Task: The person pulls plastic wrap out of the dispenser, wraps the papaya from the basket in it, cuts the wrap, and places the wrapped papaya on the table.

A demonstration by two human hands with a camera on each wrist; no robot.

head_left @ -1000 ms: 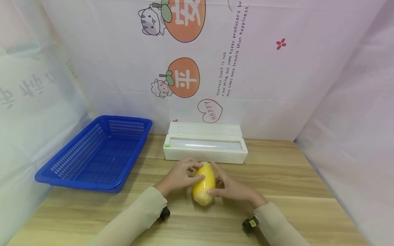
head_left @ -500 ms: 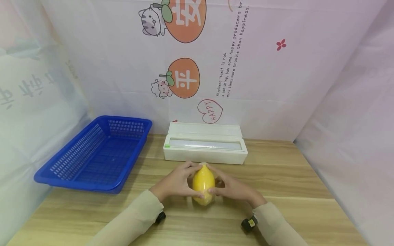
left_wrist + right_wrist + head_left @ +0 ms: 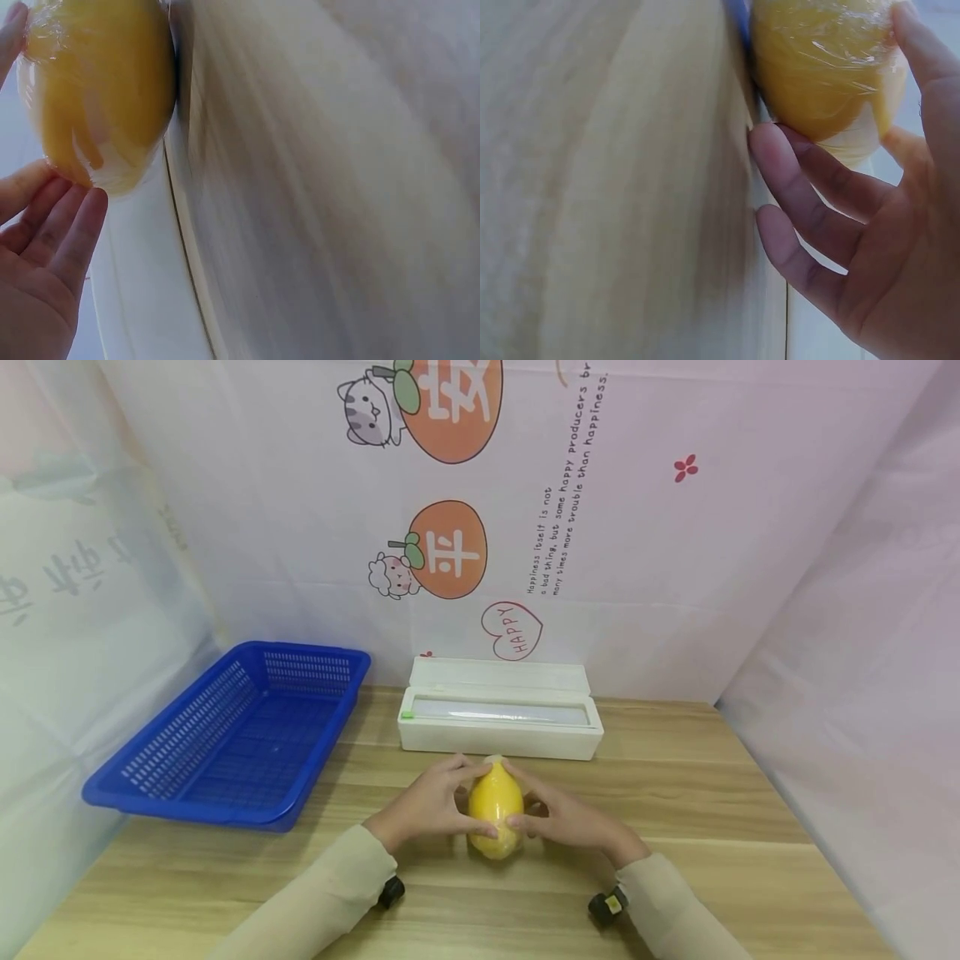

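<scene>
A yellow, lemon-shaped fruit wrapped in clear plastic film rests on the wooden table, its narrow end toward the back. My left hand holds it from the left, index finger at the far tip and thumb by the near end. From the right my right hand grips it between a thumb on its near side and fingers reaching the far tip. In the left wrist view, fingertips touch the smooth film at one end of the fruit. Creased film covers the fruit in the right wrist view, where two fingers spread away from it.
Behind the hands stands a white cling film box with its lid raised and a green slider at its left end. A blue plastic basket sits at the back left. Printed white cloth walls in the table.
The fruit has turned slightly and its narrow end now faces the back. My left hand has shifted nearer, its thumb sliding toward the fruit's near end. Over the last half second little differs.
</scene>
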